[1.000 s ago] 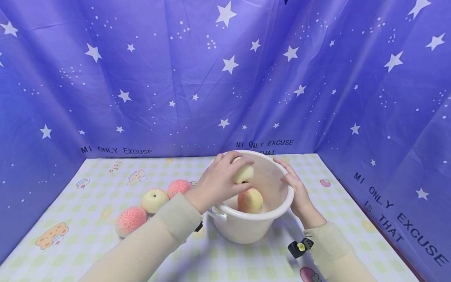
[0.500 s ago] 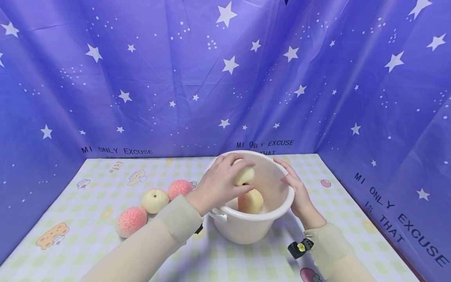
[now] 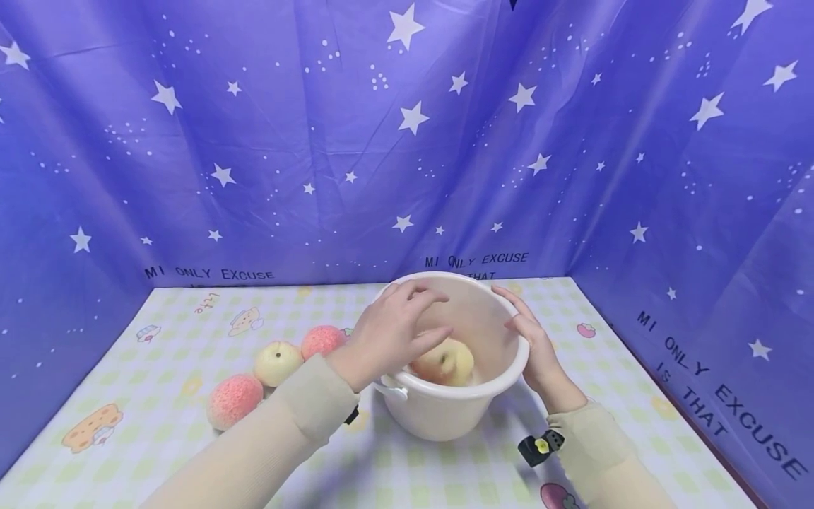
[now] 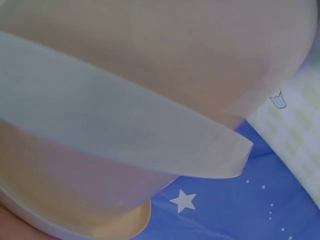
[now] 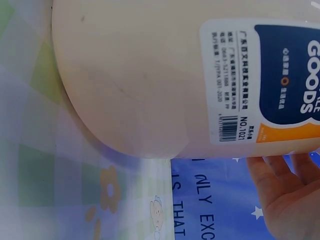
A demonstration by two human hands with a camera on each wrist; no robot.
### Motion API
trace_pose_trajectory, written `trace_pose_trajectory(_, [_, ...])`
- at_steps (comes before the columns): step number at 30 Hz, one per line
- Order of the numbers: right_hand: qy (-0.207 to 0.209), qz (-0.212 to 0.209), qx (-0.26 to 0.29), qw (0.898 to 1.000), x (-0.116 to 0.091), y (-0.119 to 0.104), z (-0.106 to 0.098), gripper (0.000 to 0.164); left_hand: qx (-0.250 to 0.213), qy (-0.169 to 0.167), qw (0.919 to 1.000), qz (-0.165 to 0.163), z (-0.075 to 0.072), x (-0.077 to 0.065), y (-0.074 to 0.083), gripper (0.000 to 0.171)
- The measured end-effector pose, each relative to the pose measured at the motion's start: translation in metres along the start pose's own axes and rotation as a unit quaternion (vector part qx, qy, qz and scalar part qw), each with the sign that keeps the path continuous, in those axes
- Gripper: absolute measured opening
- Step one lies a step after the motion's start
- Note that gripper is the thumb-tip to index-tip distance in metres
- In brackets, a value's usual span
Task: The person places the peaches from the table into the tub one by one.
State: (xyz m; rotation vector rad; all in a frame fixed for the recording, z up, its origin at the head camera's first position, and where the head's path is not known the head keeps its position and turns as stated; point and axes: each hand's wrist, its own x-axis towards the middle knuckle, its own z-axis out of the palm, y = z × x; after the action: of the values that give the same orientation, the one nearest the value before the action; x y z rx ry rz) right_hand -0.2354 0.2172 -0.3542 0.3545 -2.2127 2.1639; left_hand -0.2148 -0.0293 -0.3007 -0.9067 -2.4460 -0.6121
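Note:
A white bucket (image 3: 439, 417) stands upright on the table with its mouth tipped toward me in the head view. Inside it a yellow-and-red peach (image 3: 459, 357) shows, overlapped by a blurred pale peach (image 3: 441, 364) below my left hand (image 3: 397, 329). That hand hovers over the bucket's left rim, fingers and thumb spread apart with nothing between them. My right hand (image 3: 540, 353) holds the right side of the bucket at the rim; in the right wrist view its fingers (image 5: 280, 172) touch the outer wall near a printed label (image 5: 250, 90).
Left of the bucket lie a pink peach (image 3: 235, 401), a pale peach (image 3: 278, 364) and another pink peach (image 3: 322, 341), partly behind the left forearm. A checked cloth (image 3: 178, 452) covers the table. A purple starry curtain (image 3: 356, 141) closes off the back and sides.
My left hand has let go of the pale peach, which has dropped into the bucket; its fingers have spread. The right hand stays on the rim.

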Motion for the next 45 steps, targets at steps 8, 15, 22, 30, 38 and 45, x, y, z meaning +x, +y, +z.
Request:
trace_pose_trajectory(8, [-0.002, -0.002, -0.001, 1.0, 0.0, -0.001, 0.001, 0.069, 0.016, 0.014, 0.9997, 0.008, -0.003, -0.003, -0.001, 0.035])
trace_pose_trajectory(15, [-0.001, 0.004, -0.006, 1.0, 0.0, -0.001, 0.002, 0.069, 0.025, 0.018, 0.9995, 0.004, -0.01, -0.005, -0.004, 0.036])
trace_pose_trajectory(22, [-0.003, 0.003, -0.002, 1.0, -0.001, -0.001, 0.001, 0.069, 0.054, 0.039, 0.9971, 0.036, -0.022, -0.007, -0.009, 0.036])
trace_pose_trajectory(30, [-0.005, 0.001, -0.002, 1.0, -0.001, -0.002, 0.001, 0.069, 0.07, 0.032, 0.9962, 0.039, -0.033, -0.012, -0.018, 0.034])
trace_pose_trajectory(38, [-0.004, -0.001, 0.0, 1.0, -0.001, -0.002, 0.002, 0.069, 0.081, 0.034, 0.9948, 0.051, -0.044, -0.014, -0.024, 0.033])
trace_pose_trajectory(45, [-0.005, -0.003, -0.002, 1.0, -0.001, -0.002, 0.002, 0.069, 0.096, 0.026, 0.994, 0.046, -0.053, -0.017, -0.031, 0.033])
